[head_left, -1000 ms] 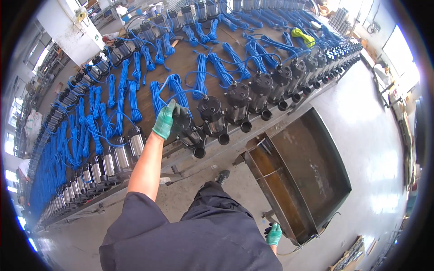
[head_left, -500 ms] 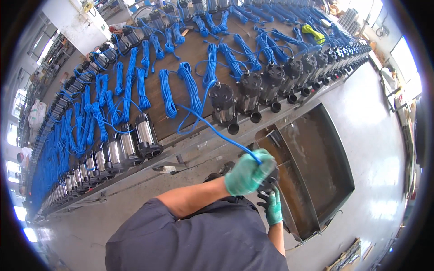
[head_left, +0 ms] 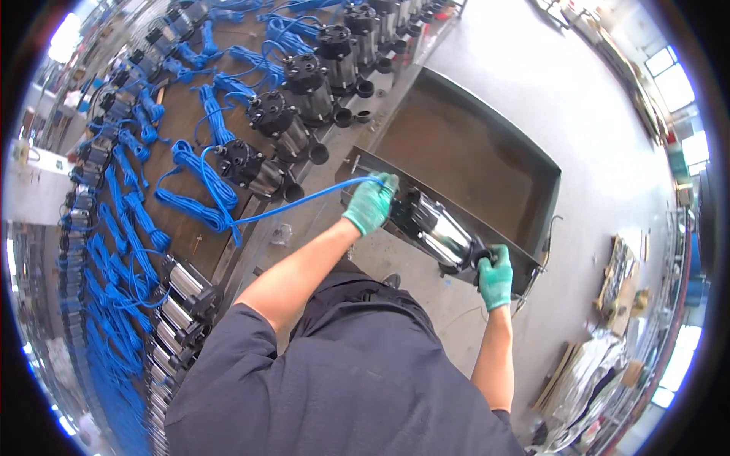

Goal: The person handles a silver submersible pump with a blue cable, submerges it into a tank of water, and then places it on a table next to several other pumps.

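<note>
Over the near edge of a dark metal trough [head_left: 549, 199], a shiny steel submersible pump [head_left: 442, 234] with black ends is held tilted. My right hand [head_left: 496, 278], in a green glove, grips the black fitting at its lower right end. My left hand [head_left: 369, 205], also green-gloved, is closed on a blue cable [head_left: 293, 207] near the pump's upper left end. That cable runs left to a coiled blue bundle [head_left: 207, 182] on the workbench.
Along the brown workbench [head_left: 182, 114] stand rows of similar pumps [head_left: 281, 125] with black outlets, and many coiled blue cables [head_left: 122, 285]. Flat wrapped materials [head_left: 582, 372] lie on the floor at the right.
My view has turned to the right. The pump, mostly hidden behind my left hand before, now stretches between both hands at the trough, which have moved farther apart.
</note>
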`<state>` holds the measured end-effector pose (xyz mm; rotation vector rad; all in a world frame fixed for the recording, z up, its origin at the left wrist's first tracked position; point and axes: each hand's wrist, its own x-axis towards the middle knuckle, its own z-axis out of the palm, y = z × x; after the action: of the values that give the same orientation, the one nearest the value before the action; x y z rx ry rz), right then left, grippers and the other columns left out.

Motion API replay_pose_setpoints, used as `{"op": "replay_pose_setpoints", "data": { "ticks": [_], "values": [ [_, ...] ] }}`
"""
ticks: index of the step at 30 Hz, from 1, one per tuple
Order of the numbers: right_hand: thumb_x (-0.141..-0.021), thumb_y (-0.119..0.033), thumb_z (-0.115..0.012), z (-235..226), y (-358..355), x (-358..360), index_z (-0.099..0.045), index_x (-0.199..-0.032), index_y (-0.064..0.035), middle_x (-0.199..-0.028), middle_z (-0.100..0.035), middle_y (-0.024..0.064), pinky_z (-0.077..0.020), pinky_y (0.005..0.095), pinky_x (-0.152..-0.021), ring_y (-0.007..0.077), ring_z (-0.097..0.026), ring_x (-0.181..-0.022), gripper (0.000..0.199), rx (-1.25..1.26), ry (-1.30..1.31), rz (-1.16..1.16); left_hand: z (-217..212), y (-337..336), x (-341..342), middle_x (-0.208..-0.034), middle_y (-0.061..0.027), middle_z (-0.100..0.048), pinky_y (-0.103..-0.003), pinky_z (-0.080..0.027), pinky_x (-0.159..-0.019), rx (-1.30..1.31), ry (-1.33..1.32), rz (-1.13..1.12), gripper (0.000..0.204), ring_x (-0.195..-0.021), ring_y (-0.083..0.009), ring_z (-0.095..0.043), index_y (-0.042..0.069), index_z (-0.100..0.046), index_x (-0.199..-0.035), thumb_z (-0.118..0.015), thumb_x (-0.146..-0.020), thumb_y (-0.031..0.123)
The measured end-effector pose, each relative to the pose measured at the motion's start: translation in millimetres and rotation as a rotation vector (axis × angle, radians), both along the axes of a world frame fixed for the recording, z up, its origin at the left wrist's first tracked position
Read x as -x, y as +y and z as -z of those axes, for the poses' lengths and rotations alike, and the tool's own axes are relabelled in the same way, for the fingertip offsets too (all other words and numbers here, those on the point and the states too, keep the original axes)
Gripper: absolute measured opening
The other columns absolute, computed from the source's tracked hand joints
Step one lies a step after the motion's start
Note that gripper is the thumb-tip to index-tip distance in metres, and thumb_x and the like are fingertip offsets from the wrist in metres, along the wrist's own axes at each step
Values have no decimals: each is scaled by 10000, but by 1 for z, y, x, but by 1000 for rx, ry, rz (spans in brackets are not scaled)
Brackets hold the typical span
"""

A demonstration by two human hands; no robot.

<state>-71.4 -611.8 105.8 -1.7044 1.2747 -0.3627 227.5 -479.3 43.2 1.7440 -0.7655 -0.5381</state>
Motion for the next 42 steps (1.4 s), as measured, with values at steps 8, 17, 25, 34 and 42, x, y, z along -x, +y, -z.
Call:
{"op": "replay_pose_setpoints", "data": {
  "ticks": [8,17,25,34,42],
  "values": [
    [-862,-201,-690,13,-18,-46,-598,-1113,-54,-889,-724,229,-549,472,-761,422,-708,-859,305,335,406,-131,84,-21,-34,-1061,-267,-704,-530,-497,-899,-715,-38,66,664,-1054,-461,-648,1,-715,-1013,-369,-1052,567],
    [-914,-302,-636,5,-8,-70,-550,-1287,-75,-950,-727,245,-550,525,-809,438,-703,-906,445,368,690,-108,45,26,-31,-909,-193,-705,-471,-520,-828,-210,-14,54,318,-888,-379,-672,15,-691,-994,-569,-1008,309],
    [-942,-282,-616,8,-5,-72,-539,-1195,-97,-906,-728,228,-540,535,-779,442,-702,-872,323,342,648,-28,-47,132,-71,-1222,-171,-607,-464,-494,-954,-450,-834,-98,262,-1137,-382,-592,61,-651,-1129,-693,-894,169],
    [-934,-376,-644,9,-7,-55,-548,-1232,-105,-996,-736,210,-546,509,-824,431,-701,-942,413,267,474,3,121,177,14,-947,1,-639,-265,-422,-506,-213,490,-275,228,-602,-81,-503,73,-632,-1222,-567,-1005,100],
    [-972,-457,-640,36,-11,30,-558,-1328,-83,-1021,-715,224,-534,487,-862,424,-685,-966,522,115,150,174,89,126,-20,-1218,-172,-621,-439,-433,-1046,-332,-465,-345,317,-1145,-320,-584,-23,-601,-1229,-622,-930,80]
  ]
}}
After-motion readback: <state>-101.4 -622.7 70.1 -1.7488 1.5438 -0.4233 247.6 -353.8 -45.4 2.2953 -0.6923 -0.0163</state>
